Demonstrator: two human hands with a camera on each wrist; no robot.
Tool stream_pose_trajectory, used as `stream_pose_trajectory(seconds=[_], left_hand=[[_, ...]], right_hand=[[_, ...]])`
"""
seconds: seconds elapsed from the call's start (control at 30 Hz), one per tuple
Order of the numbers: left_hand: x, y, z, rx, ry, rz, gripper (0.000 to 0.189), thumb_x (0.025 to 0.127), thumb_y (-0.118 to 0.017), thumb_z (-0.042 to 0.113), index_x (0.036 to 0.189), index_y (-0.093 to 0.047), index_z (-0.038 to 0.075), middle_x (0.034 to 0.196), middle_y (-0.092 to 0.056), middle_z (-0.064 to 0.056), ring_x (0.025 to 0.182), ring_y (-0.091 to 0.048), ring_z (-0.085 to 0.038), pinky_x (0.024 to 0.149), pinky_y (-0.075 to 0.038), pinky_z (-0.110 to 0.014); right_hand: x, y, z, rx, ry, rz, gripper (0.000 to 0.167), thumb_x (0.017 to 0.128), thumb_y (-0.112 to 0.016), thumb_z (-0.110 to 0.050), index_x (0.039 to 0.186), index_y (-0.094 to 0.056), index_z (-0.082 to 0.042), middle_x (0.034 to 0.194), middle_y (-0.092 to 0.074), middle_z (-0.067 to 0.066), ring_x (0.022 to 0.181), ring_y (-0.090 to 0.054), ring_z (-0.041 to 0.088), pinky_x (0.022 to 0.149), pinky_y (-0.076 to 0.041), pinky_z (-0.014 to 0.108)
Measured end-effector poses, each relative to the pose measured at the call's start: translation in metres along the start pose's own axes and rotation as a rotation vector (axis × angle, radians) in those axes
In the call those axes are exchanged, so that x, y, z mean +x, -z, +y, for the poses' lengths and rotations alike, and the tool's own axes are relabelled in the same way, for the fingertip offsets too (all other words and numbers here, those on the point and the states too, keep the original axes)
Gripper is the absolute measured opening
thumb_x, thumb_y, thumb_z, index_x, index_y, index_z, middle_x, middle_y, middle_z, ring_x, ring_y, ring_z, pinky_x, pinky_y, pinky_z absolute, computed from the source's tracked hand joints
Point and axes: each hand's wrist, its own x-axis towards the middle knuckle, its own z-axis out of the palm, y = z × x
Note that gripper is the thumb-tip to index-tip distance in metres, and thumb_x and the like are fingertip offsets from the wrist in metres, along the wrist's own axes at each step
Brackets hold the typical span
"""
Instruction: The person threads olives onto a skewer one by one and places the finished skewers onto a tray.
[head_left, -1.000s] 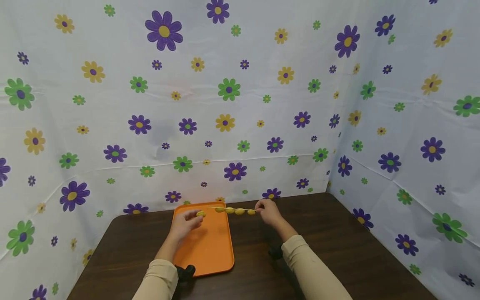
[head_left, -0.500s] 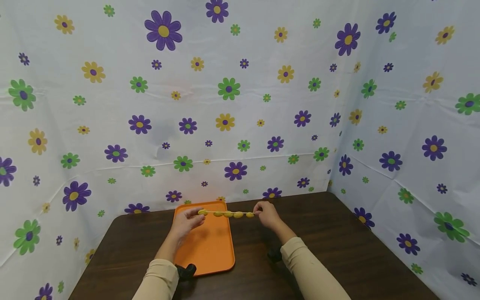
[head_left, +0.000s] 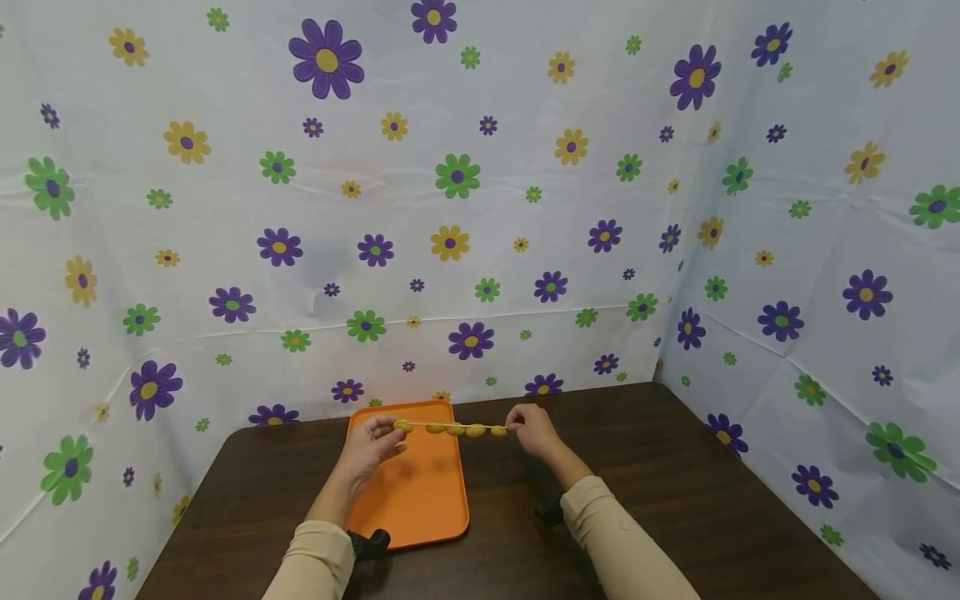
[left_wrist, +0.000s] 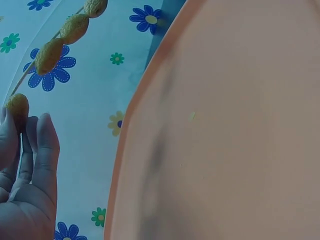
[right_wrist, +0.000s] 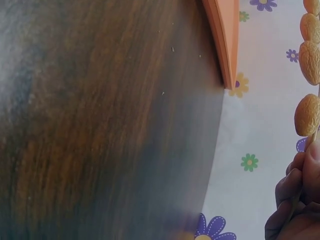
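Observation:
A thin wooden skewer (head_left: 417, 426) spans the space between both hands, roughly level, above the tray and table. Several wrinkled, oval, yellow-brown pieces of food (head_left: 476, 431) are threaded along it. My left hand (head_left: 367, 447) pinches one more such piece (left_wrist: 18, 107) between thumb and fingers, at the skewer's left end. In the left wrist view the skewer meets that piece's upper part, and a gap separates it from its neighbours. At the other end, my right hand (head_left: 534, 428) grips the skewer, its fingers curled just below the last threaded piece (right_wrist: 307, 115).
An orange tray (head_left: 412, 508) lies on the dark wood table (head_left: 600, 450), beneath and beside my left hand. Tiny pale crumbs dot the tray and table in the wrist views. A flower-printed sheet (head_left: 510, 208) hangs behind and along the sides.
One second ago the left hand's piece was apart from the skewer's tip. Now it meets the skewer, which has tipped down to level at its left end.

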Motion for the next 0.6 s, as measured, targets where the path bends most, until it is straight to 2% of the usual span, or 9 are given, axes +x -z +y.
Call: stream_pose_trajectory(seconds=[0.23,0.43,0.6], left_hand=[[-0.003,-0.001,-0.002,0.006,-0.024,0.009,0.029,0.099,-0.061,-0.003,0.128,-0.056,-0.008,0.111,-0.066,-0.015,0.105,-0.069,-0.028,0.085,-0.060,-0.032],[-0.006,-0.004,-0.002,0.004,-0.022,0.047,0.034,0.098,-0.061,-0.006,0.131,-0.056,-0.009,0.112,-0.067,-0.016,0.104,-0.070,-0.027,0.084,-0.060,-0.030],[-0.006,-0.006,-0.004,0.024,-0.035,0.086,0.032,0.097,-0.062,-0.007,0.129,-0.060,-0.010,0.111,-0.069,-0.016,0.102,-0.071,-0.029,0.081,-0.061,-0.029]], right_hand=[[-0.002,-0.004,0.000,-0.010,0.010,0.003,0.018,0.092,-0.067,0.006,0.080,-0.065,-0.007,0.085,-0.065,0.006,0.078,-0.056,0.021,0.074,-0.054,0.038],[-0.005,-0.009,0.001,0.002,-0.003,0.009,0.019,0.092,-0.066,0.007,0.080,-0.065,-0.007,0.085,-0.064,0.006,0.077,-0.055,0.021,0.071,-0.052,0.036],[-0.007,-0.012,0.001,0.014,-0.014,0.015,0.019,0.092,-0.066,0.008,0.080,-0.066,-0.006,0.084,-0.064,0.006,0.076,-0.055,0.021,0.071,-0.053,0.036]])
